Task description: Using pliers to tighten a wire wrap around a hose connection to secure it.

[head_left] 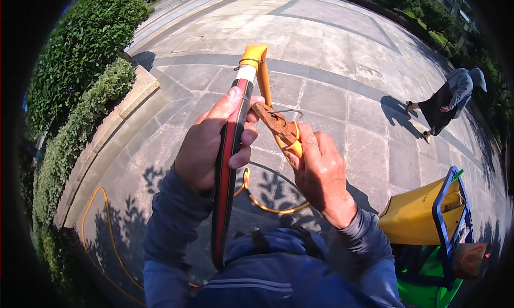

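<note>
My left hand [209, 145] grips the stiff red-and-black pole [227, 163] mid-shaft, while my right hand [321, 171] squeezes rusty pliers [278, 127] just beside it, twisting springy, thin wire [284, 112] that looks slippery.

hands [257, 153] gripping pole [231, 147], rusty pliers [278, 127]

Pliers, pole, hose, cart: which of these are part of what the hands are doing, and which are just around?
In hand:
left hand gripping the pole
right hand holding pliers
wire
orange hose

Just around:
cart
hedge
passer-by
</note>
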Tool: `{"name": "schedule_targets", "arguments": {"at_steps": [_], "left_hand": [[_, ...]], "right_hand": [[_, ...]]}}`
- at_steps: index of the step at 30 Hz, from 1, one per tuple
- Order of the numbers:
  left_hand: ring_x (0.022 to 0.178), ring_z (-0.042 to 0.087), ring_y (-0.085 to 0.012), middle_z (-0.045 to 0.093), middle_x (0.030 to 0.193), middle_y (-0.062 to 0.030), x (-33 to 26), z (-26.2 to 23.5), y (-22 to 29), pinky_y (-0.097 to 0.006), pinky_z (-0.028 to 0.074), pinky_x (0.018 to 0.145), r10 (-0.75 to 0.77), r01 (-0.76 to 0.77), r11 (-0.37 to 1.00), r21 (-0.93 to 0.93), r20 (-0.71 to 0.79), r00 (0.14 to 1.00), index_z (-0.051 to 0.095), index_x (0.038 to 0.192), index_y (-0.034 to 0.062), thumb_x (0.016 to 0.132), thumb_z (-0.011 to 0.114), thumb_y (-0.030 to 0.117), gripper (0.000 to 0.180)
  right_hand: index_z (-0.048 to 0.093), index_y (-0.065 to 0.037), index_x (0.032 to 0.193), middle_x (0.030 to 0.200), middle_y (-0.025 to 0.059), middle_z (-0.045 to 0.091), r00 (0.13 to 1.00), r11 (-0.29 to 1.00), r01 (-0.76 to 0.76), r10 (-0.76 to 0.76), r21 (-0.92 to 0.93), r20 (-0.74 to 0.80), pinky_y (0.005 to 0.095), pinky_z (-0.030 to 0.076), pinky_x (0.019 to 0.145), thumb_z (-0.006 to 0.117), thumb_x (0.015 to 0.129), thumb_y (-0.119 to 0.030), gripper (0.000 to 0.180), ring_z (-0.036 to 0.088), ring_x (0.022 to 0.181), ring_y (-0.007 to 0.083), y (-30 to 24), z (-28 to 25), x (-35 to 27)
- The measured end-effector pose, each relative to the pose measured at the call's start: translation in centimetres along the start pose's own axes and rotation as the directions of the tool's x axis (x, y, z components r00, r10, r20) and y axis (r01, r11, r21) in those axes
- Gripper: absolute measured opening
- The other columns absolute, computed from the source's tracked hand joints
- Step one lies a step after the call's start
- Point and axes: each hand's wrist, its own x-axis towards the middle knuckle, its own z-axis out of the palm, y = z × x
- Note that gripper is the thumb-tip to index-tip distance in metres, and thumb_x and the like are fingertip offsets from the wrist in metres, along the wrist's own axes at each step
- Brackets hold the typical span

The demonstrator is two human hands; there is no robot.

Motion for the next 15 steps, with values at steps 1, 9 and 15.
{"name": "schedule_targets", "arguments": {"at_steps": [1, 9, 15], "left_hand": [[0.046, 0.04, -0.0065, 0.049, 0.076, -0.0038, -0.2, -0.2, 0.0, -0.018, 0.039, 0.035, -0.004, 0.003, 1.0, -0.013, -0.014, 1.0, 0.049, 0.132, -0.0029, 0.11, 0.033, 0.044, 0.054], [0.043, 0.039, -0.0069, 0.05, 0.076, -0.0041, -1.2, -1.3, 0.5, -0.019, 0.039, 0.034, -0.011, 0.01, 0.999, 0.042, 0.018, 1.0, 0.049, 0.132, -0.0033, 0.109, 0.035, 0.043, 0.053], [0.037, 0.043, -0.0093, 0.054, 0.064, -0.0044, -1.3, -2.2, 0.5, -0.02, 0.04, 0.033, -0.104, 0.096, 0.992, 0.078, 0.097, 0.99, 0.05, 0.127, -0.0038, 0.108, 0.04, 0.039, 0.047]], "right_hand": [[0.057, -0.001, 0.129, 0.088, 0.0144, 0.056, 0.995, 0.998, -0.03, 0.024, 0.055, 0.092, 0.0419, 0.05, 0.061, 0.077, 0.085, -0.021, 0.052, 0.058, 0.074, 0.0317, 0.3, -0.2, 0.3], [0.061, -0.002, 0.118, 0.087, 0.0195, 0.063, 0.878, 0.816, -0.266, -0.014, 0.513, 0.478, 0.0414, 0.049, 0.065, 0.066, 0.097, -0.026, 0.032, 0.058, 0.073, 0.0376, 1.6, -3.5, 3.3], [0.062, -0.003, 0.125, 0.075, -0.0013, 0.053, 0.749, 0.709, -0.402, -0.11, 0.58, 0.653, 0.0279, 0.042, 0.06, 0.065, 0.099, -0.037, 0.043, 0.047, 0.065, 0.0099, 4.1, -4.1, 4.3]]}}
